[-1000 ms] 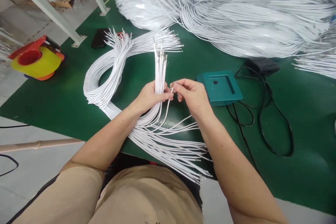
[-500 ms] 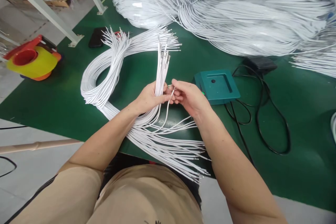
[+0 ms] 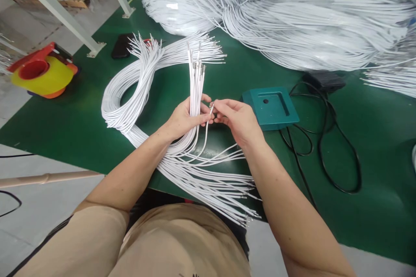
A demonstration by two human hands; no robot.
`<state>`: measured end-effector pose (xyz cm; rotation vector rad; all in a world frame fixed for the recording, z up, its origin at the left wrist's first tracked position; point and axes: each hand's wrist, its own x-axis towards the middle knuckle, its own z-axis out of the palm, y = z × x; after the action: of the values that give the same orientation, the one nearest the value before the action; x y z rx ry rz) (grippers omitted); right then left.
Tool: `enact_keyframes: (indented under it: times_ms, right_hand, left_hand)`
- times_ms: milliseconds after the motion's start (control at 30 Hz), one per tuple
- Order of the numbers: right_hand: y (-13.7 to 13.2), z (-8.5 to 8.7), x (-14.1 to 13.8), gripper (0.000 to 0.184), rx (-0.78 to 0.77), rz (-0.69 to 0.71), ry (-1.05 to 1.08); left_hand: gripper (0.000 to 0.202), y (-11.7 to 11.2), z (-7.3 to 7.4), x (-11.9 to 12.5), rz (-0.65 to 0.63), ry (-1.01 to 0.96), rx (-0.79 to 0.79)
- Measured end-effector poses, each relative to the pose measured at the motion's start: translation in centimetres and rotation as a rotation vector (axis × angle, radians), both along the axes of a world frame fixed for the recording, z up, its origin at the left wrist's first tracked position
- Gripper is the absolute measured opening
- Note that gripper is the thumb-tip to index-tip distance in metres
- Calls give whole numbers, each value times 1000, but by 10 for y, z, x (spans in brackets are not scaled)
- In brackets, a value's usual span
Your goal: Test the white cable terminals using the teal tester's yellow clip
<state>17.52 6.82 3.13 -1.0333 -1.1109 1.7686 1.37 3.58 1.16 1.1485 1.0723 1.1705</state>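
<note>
My left hand (image 3: 184, 117) is closed around an upright bunch of white wires (image 3: 196, 84), with metal terminals at their top ends. Between the fingertips of my right hand (image 3: 238, 117) is the tip of a single white wire (image 3: 207, 132), which curves up from below beside the bunch. The fingertips of both hands almost meet there. Toward my body, more loose white wires (image 3: 211, 181) fan out to the right, their ends past the table edge. Left of my hands lies a looped bundle of white wires (image 3: 113, 91).
Large heaps of white wires (image 3: 302, 21) cover the back of the green table (image 3: 383, 147). A teal device (image 3: 273, 108) stands to the right, near black cables (image 3: 354, 151) and a black box (image 3: 323, 81). A tape dispenser with yellow tape (image 3: 45, 75) is at the left edge.
The held bunch has tilted slightly left at its top. The fingers of my right hand have closed nearer the single wire's tip, and my left fingertips have opened out a little.
</note>
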Motion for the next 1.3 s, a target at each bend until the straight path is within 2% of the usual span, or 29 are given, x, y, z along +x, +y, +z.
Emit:
enact_keyframes:
  times_ms: [67,133,267,333,433,567,733,900,1033,1233,1300]
  right_hand:
    - [-1,1,-1,18,104,-21,-110]
    - [-2,0,-1,14,272,-30,-295]
    - [-6,-7,-4,22,895,-118,-853]
    - [-7,-9,-5,28,1164,-82,-1070]
    - [-3,-8,-1,32,1348,25,-1239]
    - [11,-9,11,25,1324,25,-1379]
    - [24,-14,19,22,1248,184,-1413]
    - [27,-14,18,19,1202,124,-1345]
    - [29,-16,16,23,1205,80,-1327]
    - [25,-14,16,20,1207,93,-1338]
    - [23,-12,20,17,1220,35,-1352]
  left_hand:
    - [55,0,-1,0,-25,-7,2]
    - [56,1,-2,-1,-49,-26,-15]
    - [49,3,0,-5,-88,-120,-117]
    - [48,4,2,-6,-91,-173,-180]
    - [47,5,2,-8,-48,-152,-227]
    - [46,8,-1,-5,63,77,-181]
    - [43,10,-4,-3,75,199,-160]
    - [43,11,-7,-3,106,233,-156]
    - [43,15,-14,-4,136,270,-163]
    - [40,17,-19,-4,108,365,-138]
    - [39,17,-18,-3,105,364,-143]
